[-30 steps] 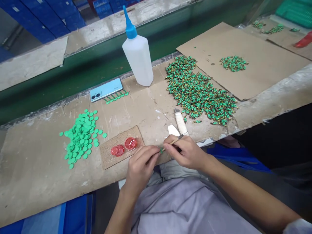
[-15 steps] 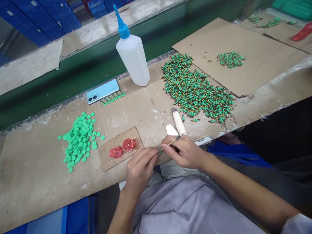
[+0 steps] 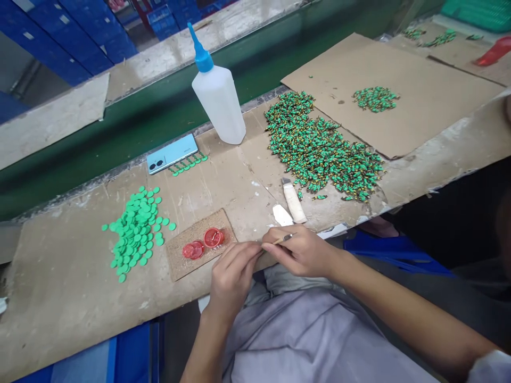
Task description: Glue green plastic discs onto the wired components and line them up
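My right hand [image 3: 299, 250] is closed round a thin brush-like tool [image 3: 283, 239], its tip pointing toward my other hand. The fingers of my left hand [image 3: 233, 268] are pinched together against the right fingertips; whatever they hold is hidden. Left of my hands, a cork board [image 3: 179, 268] carries a small open red cup [image 3: 213, 238] and a red lid-like piece [image 3: 193, 250]. Beyond the right hand lie a white-handled blade [image 3: 293, 201] and a white piece [image 3: 282, 215]. Green discs [image 3: 136, 229] are heaped at the left.
Many small green-and-black figures [image 3: 323, 149] form a large pile, with a smaller one [image 3: 375, 99] on cardboard [image 3: 423, 80]. A white bottle [image 3: 221, 103] with a blue nozzle stands at the back. A light blue phone [image 3: 172, 153] lies beside a row of green pieces [image 3: 187, 164].
The view has shifted slightly. The tool in my right hand has tilted, and the small green bit that showed between my fingertips is now hidden.
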`<state>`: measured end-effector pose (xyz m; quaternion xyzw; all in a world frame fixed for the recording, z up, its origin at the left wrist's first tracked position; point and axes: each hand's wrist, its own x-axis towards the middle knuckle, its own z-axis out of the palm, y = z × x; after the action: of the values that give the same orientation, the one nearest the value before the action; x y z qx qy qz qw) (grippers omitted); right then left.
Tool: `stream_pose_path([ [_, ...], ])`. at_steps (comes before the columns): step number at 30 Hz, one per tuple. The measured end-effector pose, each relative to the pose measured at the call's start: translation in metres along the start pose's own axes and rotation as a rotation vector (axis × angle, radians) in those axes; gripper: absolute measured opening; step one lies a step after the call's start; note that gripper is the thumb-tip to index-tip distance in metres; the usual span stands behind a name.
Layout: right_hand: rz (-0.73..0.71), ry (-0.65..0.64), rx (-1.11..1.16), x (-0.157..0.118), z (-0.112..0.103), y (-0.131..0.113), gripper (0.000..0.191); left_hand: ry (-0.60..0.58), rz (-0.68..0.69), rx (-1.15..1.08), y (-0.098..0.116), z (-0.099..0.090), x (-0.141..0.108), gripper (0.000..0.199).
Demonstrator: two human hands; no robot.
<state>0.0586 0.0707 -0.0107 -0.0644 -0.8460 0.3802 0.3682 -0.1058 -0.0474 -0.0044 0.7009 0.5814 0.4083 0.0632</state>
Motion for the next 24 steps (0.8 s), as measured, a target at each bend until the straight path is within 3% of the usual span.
stream_pose_path([
  [15, -0.011, -0.151, -0.104, -0.0053, 0.0016, 0.0037, 0.022, -0.072, -0.055, -0.073, 0.0005, -0.0022, 0.0011, 0.017],
  [24, 0.012, -0.181, -0.090, -0.0065, 0.0014, 0.0020, 0.020, -0.077, -0.179, -0.208, -0.0005, -0.0050, 0.0047, 0.013],
])
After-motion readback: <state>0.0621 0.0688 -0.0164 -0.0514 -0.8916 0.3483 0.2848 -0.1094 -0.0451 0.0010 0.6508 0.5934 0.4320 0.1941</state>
